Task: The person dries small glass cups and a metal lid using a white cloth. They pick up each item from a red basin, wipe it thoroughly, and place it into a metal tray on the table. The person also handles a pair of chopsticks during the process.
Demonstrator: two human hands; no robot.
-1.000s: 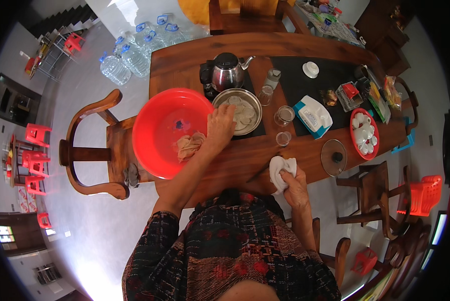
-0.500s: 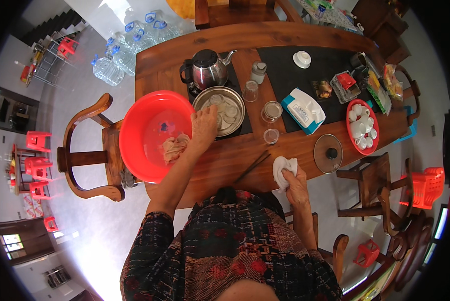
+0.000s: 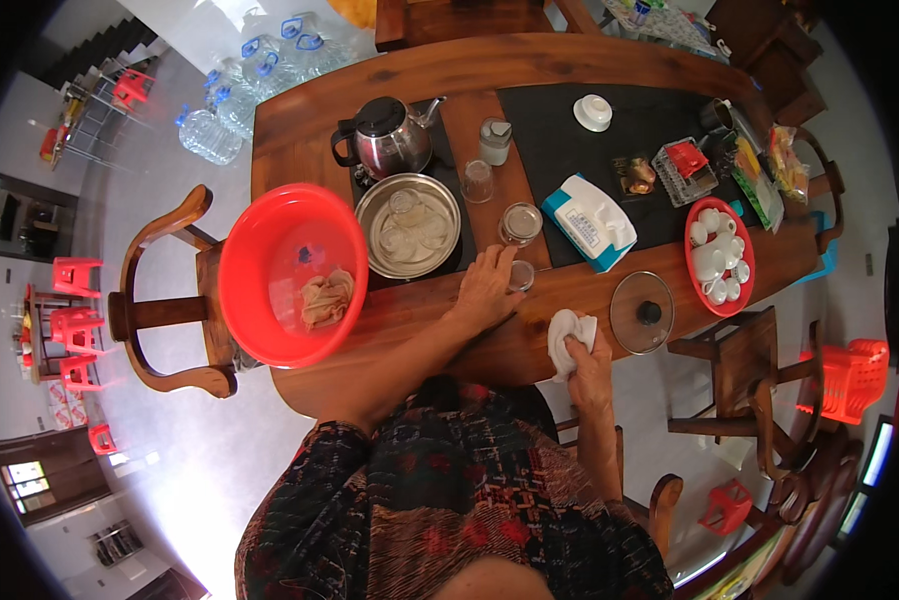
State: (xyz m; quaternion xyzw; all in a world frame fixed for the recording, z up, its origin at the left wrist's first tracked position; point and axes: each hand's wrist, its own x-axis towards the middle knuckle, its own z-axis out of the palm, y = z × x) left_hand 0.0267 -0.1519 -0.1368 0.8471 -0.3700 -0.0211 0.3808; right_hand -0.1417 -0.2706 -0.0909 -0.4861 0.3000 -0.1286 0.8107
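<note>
While the right hand [image 3: 589, 370] clenches one crumpled white cloth [image 3: 561, 338] by the near edge of the wooden desk [image 3: 399, 308], the left hand [image 3: 483, 288] lies at one small clear glass [image 3: 522, 277]; whether its grip is closed, cannot tell. Beyond: two round glasses [image 3: 520, 226]. Leftward: one round steel pan [image 3: 406, 272], one smooth red basin [image 3: 266, 260].

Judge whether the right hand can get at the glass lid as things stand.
Probably yes: the right hand is near the glass lid, nothing visible between, though holding a white cloth may hinder grasping.
</note>
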